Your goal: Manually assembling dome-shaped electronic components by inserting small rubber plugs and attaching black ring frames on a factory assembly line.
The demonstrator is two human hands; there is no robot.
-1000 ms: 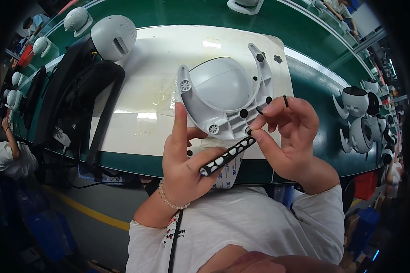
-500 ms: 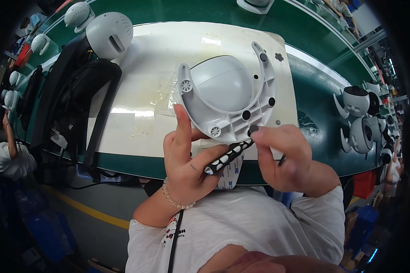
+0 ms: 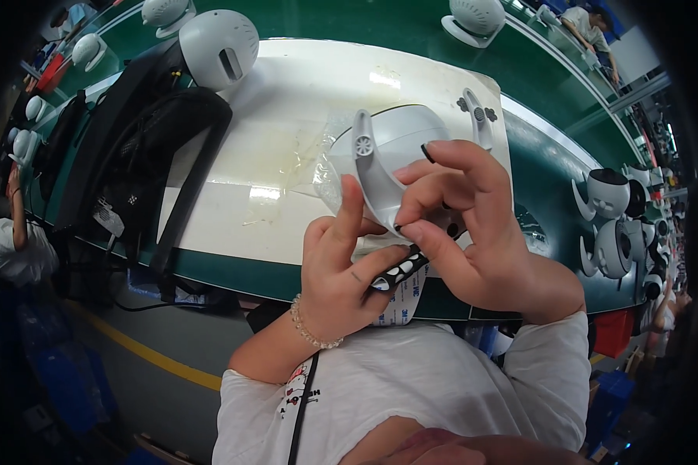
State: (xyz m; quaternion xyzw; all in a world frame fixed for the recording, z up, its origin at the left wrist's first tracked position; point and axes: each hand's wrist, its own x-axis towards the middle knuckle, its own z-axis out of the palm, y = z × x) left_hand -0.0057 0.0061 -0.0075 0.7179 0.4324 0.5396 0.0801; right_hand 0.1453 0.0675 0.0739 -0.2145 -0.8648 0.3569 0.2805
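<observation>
Both hands are up in front of the chest, and between them sits the white domed housing (image 3: 399, 151), smooth moulded plastic with two curved arms ending in round hubs. The left hand (image 3: 341, 279) is curled under its near edge, forefinger straight up against the closer arm, the lower fingers pinching a black strip with white ovals (image 3: 395, 273) that pokes out toward the right hand. The right hand (image 3: 473, 225) is draped over the housing's front, fingers bent and pressed to the shell, thumb and forefinger tips meeting at its lower rim; whether they nip anything small there I cannot tell, the fingers cover it.

Beyond the hands lies a cream work mat (image 3: 287, 116), glossy and smeared, with a crinkled clear plastic bag (image 3: 326, 167) just behind the left forefinger. Far off to the left, a black stand (image 3: 143, 167) and a white rounded unit (image 3: 217, 35). Out to the right, on the green bench (image 3: 554, 167), more white rounded units (image 3: 609, 221) stand in a cluster.
</observation>
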